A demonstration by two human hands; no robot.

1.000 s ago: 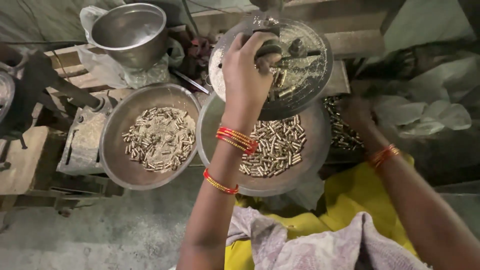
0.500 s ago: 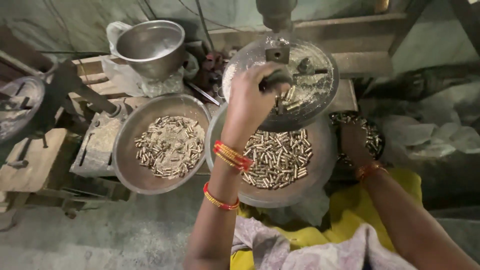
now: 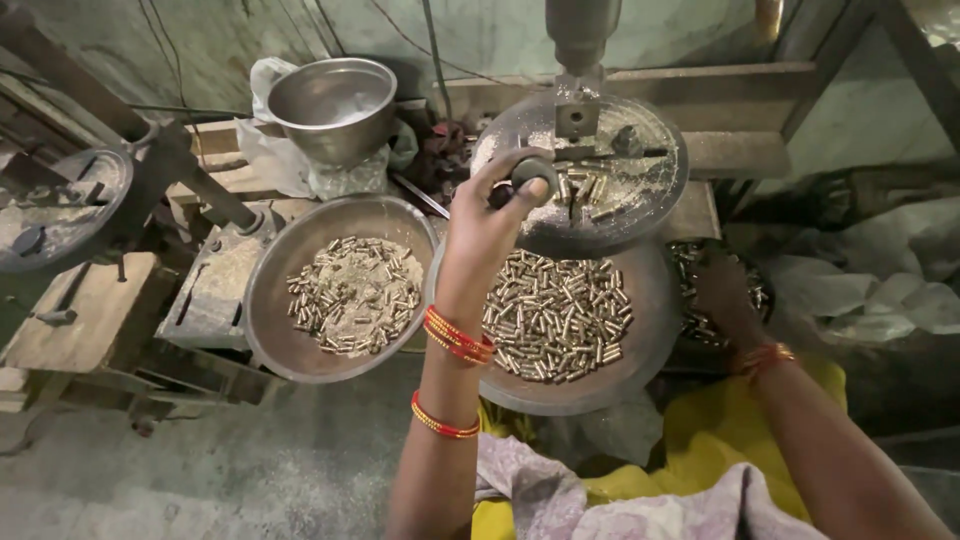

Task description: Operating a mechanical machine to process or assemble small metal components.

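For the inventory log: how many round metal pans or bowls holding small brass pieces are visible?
3: left pan, beside the left hand; middle pan, below the machine plate; a third, mostly hidden, under the right hand. The bowl behind looks empty.

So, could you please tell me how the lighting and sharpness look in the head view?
Head view: dim, uneven light; the left hand on the dark knob and the middle pan of brass pieces are lit and fairly sharp; the right hand sits in deep shadow; edges bend from wide-angle distortion.
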